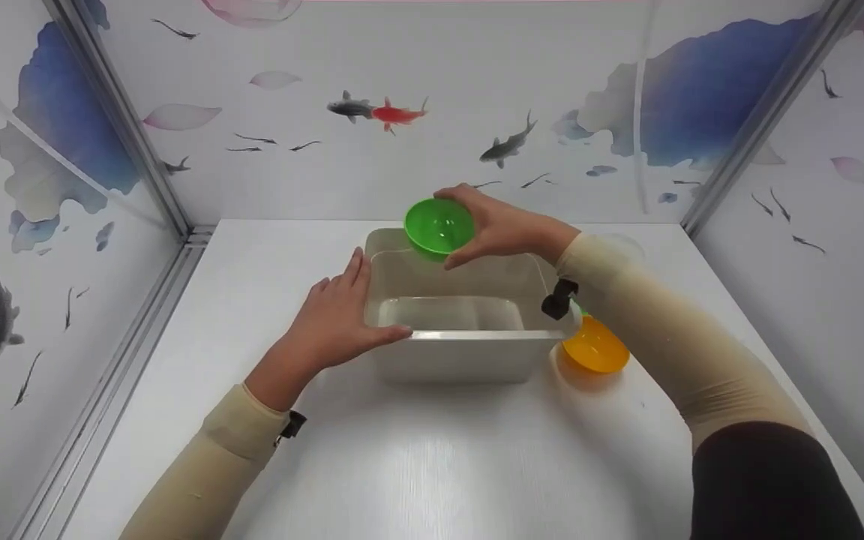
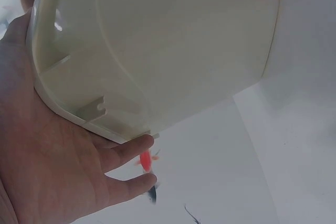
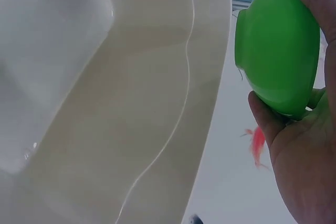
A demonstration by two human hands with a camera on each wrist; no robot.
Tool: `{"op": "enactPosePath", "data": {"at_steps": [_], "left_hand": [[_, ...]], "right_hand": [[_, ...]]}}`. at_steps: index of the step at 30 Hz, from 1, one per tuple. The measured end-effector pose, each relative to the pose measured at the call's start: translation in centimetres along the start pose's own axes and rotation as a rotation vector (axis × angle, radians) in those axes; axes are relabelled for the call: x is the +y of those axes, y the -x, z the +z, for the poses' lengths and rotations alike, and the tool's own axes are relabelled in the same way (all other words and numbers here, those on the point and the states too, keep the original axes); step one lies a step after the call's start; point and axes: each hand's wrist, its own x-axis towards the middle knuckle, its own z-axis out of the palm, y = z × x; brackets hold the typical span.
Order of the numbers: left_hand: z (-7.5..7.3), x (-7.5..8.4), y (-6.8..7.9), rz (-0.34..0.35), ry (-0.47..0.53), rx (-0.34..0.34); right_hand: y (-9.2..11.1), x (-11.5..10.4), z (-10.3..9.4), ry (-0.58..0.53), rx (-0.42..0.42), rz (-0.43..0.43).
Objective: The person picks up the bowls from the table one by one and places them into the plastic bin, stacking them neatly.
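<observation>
right hand [image 1: 505, 226]: i have its thumb and fingers grasping the right side of the green bowl [image 1: 436, 225], thumb on the near side, fingers on the far side.
green bowl: held tilted, its opening toward my head camera, over the far edge of the pale tub [image 1: 454, 360]; i cannot tell how high above the rim it hangs.
left hand [image 1: 331, 319]: clenched on nothing, fingers extended and spread along the tub's left edge, thumb laid across the near left corner of its rim.
tub: upright on the worktop [image 1: 432, 465], near the middle of that far edge, its open top between my two hands.
orange bowl [image 1: 598, 349]: on the worktop just beside the tub's near right corner, partly under the right forearm; a sliver of green [image 1: 584, 313] shows behind it, too hidden for me to name.
sleeves: beige [image 1: 642, 322] on both forearms, black [image 1: 769, 480] above the right elbow.
walls: white panels [image 1: 432, 45] painted with fish and petals rise past the worktop's far, left and right edges.
</observation>
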Motion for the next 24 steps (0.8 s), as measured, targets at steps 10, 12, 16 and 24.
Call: {"op": "enactPosePath", "data": {"at_steps": [10,12,16,24], "left_hand": [[0.0,-0.1,0.0,0.000,-0.006,-0.006],[0.0,-0.1,-0.1,0.001,-0.005,-0.006],[0.1,-0.2,-0.1,0.008,-0.008,-0.006],[0.0,-0.2,0.0,0.005,-0.001,-0.011]], "right_hand": [[-0.8,0.5,1.5,0.069,-0.014,-0.012],[-1.0,0.6,1.9,0.075,-0.006,-0.025],[-1.3,1.0,2.7,0.083,0.003,-0.051],[-1.7,1.5,4.4,0.117,-0.020,-0.076]]}}
